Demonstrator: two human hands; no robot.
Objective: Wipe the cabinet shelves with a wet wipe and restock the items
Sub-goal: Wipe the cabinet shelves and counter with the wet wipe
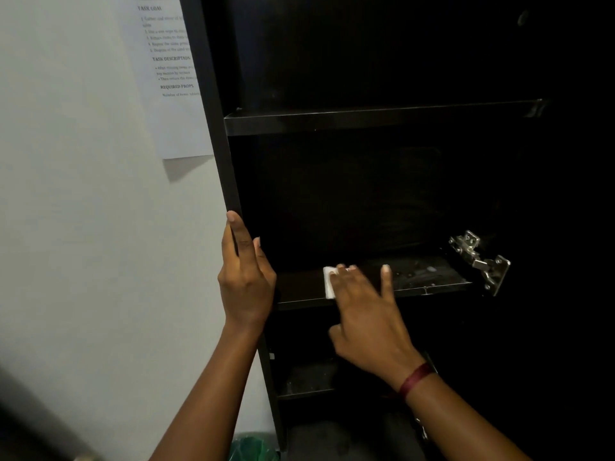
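- On the dark wooden middle shelf (pixel 429 277) of the open black cabinet, our right hand (pixel 362 304) lies flat with its fingers spread, palm down, pressing on a small folded white wet wipe (pixel 329 282).
- The wet wipe sits under the fingertips toward the left half of that shelf, near the front edge; only its left part shows beyond the fingers.
- A thin dark-red wristband (pixel 417 377) circles the right wrist.
- Our left hand (pixel 246 281) grips the front edge of the tall black side panel (pixel 219 128), thumb inside the cabinet and fingers on the outside, which we judge to be a steadying hold.
- To the right of the wipe, pale specks and smears show on the middle shelf, so we judge this shelf only partly wiped.
- A shiny metal door hinge (pixel 479 257) stands at the right end of that shelf.
- The dark upper shelf (pixel 366 119) shows no items and no obvious marks; we cannot tell whether it is wiped.
- The dusty-looking lower shelf (pixel 309 384) probably awaits wiping.
- We see no items on any shelf, so restocking seems wholly ahead.
- A printed white paper sheet (pixel 166 78) hangs on the pale wall left of the cabinet.
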